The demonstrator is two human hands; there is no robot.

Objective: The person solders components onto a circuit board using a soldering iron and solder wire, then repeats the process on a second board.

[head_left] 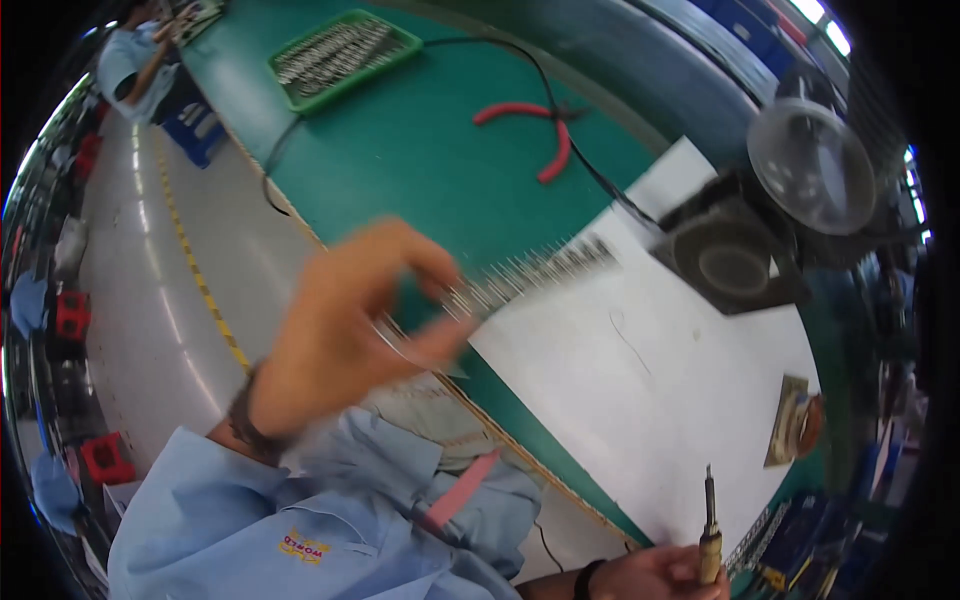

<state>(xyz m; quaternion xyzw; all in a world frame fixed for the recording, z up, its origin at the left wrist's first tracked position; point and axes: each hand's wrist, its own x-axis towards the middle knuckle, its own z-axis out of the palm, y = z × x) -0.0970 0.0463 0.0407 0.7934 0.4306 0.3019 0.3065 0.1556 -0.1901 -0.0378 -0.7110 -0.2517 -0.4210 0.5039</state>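
Note:
My left hand [345,325], smeared by motion, is above the near edge of the green bench. Its thumb and forefinger come together in a pinch at the near end of a row of small parts with thin upright metal leads [550,268]. A thin pale curved line, like wire, runs along the thumb; what the fingertips grip is too blurred to tell. At the lower right, my right hand [660,575] is closed around the handle of a soldering iron [710,545], its tip pointing up over the white sheet [640,400].
A green tray [325,95] of metal parts sits at the far left, with red-handled pliers [565,150] nearby. A dark boxy device [730,265] and a clear round cover [810,165] stand at right, above a spool-like item [800,425]. Another person [140,60] sits farther off.

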